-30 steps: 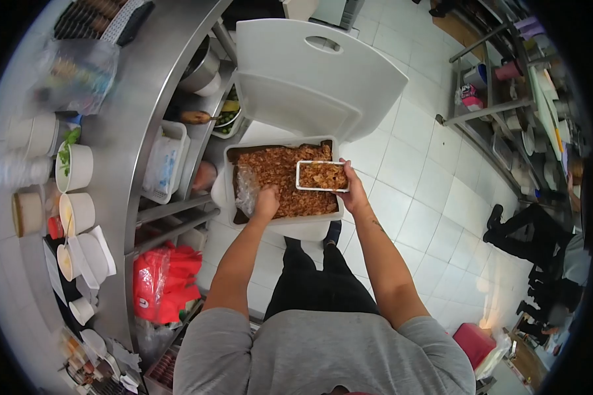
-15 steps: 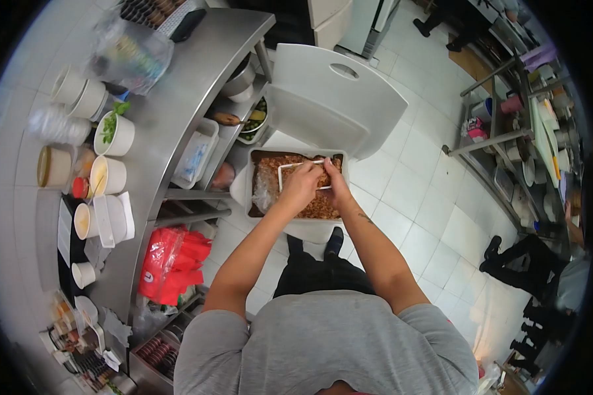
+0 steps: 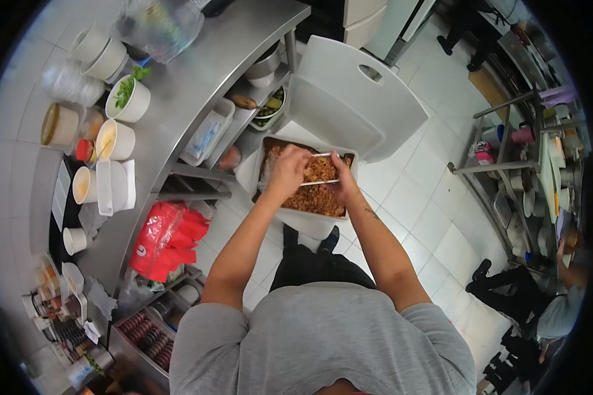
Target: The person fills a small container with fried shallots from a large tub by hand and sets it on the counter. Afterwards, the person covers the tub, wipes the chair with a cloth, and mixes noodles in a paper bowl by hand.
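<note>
A small white rectangular tray (image 3: 321,183) filled with brown crumbly food is held over a larger white tub (image 3: 357,172). My right hand (image 3: 340,176) grips the tray's right end, thumb on top. At its left end is my left hand (image 3: 291,170), with bent fingers on the tray's edge and over the food. Beneath, the tub contains more brown crumbly food (image 3: 316,201), and clear plastic shows at its left side. The tub stands inside an open white chair-like stand with a tall back (image 3: 356,92).
A steel counter (image 3: 178,99) with white cups (image 3: 130,100) runs along the left, above shelves and a red plastic bag (image 3: 168,240). A metal rack (image 3: 507,164) stands right. Other people's legs (image 3: 507,293) show at far right and top right.
The view has shifted, so the counter and tub appear displaced. My left hand has moved toward the tray's left end, uncovering more of its food. My right hand still holds the right end.
</note>
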`<state>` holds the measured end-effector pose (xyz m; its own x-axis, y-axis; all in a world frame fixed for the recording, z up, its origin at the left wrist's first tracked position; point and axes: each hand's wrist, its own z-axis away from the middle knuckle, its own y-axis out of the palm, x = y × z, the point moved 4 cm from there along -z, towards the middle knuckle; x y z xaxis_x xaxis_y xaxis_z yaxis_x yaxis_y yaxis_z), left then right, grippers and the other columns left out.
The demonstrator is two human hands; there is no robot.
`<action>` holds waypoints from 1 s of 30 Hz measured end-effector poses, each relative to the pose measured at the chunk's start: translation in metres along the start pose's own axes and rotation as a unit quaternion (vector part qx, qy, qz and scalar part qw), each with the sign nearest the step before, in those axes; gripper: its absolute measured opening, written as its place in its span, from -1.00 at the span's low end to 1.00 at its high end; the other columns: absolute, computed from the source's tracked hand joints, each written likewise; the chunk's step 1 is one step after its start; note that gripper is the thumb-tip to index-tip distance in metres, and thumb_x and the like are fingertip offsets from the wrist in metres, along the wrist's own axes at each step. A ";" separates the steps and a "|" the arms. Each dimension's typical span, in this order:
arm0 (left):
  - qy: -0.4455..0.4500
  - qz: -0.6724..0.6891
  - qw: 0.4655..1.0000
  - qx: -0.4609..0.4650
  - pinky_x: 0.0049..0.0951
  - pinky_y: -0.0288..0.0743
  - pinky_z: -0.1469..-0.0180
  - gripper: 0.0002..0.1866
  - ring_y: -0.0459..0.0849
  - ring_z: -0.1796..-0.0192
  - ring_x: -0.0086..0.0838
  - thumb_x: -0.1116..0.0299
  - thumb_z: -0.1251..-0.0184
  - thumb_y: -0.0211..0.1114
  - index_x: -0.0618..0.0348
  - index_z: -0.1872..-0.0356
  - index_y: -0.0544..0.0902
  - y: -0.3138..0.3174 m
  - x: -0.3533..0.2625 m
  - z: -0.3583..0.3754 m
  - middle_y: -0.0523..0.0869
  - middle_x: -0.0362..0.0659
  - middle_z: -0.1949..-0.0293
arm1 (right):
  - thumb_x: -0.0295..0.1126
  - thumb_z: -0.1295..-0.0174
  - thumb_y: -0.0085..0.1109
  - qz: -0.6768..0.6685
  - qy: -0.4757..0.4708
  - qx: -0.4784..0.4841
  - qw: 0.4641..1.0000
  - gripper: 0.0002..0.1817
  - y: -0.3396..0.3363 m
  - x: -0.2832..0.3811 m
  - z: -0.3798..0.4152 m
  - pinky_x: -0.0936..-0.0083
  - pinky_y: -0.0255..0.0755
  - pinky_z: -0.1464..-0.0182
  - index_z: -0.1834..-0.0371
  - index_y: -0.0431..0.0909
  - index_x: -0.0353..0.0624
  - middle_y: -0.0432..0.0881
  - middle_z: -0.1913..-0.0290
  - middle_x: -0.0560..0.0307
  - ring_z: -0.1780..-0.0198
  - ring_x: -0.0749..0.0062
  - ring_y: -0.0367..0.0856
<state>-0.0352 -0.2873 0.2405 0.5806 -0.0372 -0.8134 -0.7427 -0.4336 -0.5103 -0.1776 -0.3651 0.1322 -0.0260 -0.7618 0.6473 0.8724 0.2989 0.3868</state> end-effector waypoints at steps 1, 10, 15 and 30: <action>-0.015 -0.035 0.999 -0.035 -0.30 0.46 0.17 -0.85 0.59 0.20 -0.12 0.62 -0.17 0.11 0.24 0.28 0.61 -0.001 0.019 0.002 0.58 -0.01 0.31 | 0.18 -0.23 0.02 -0.001 -0.004 -0.008 1.000 -0.49 -0.008 -0.003 -0.005 0.31 0.39 0.14 -0.10 0.44 0.14 0.55 0.01 0.30 0.05 0.45 0.50; -0.342 -0.210 0.885 0.236 -0.13 0.47 -0.01 -0.78 0.51 -0.11 0.02 0.50 -0.17 0.19 0.21 0.13 0.59 0.088 0.156 0.093 0.56 0.11 -0.02 | 0.22 -0.27 -0.10 -0.001 -0.010 -0.032 0.999 -0.41 -0.063 0.000 -0.002 0.14 0.22 -0.11 -0.24 0.38 0.15 0.47 -0.17 0.30 -0.19 0.39 0.35; -0.326 -0.290 0.860 0.265 -0.03 0.44 -0.10 -0.65 0.38 -0.24 0.08 0.45 -0.17 0.23 0.15 -0.03 0.55 0.126 0.195 0.124 0.43 0.07 -0.19 | 0.25 -0.26 -0.12 0.018 0.013 -0.032 0.999 -0.36 -0.077 -0.001 0.001 0.11 0.20 -0.15 -0.31 0.31 0.16 0.43 -0.24 0.27 -0.23 0.38 0.33; -0.360 0.335 0.870 -0.028 -0.66 0.44 0.38 -0.83 0.55 0.40 -0.66 0.56 -0.14 0.28 0.20 0.22 0.57 0.017 0.059 0.077 0.59 -0.30 0.40 | 0.23 -0.22 -0.01 0.014 0.029 0.027 0.999 -0.51 -0.051 0.004 -0.005 0.32 0.37 0.15 -0.01 0.46 0.14 0.54 0.01 0.32 0.06 0.46 0.48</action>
<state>-0.0389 -0.2278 0.1626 -0.3505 0.2664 -0.8978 -0.8055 -0.5749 0.1439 -0.2196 -0.3856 0.1118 0.0286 -0.7844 0.6196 0.8447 0.3504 0.4046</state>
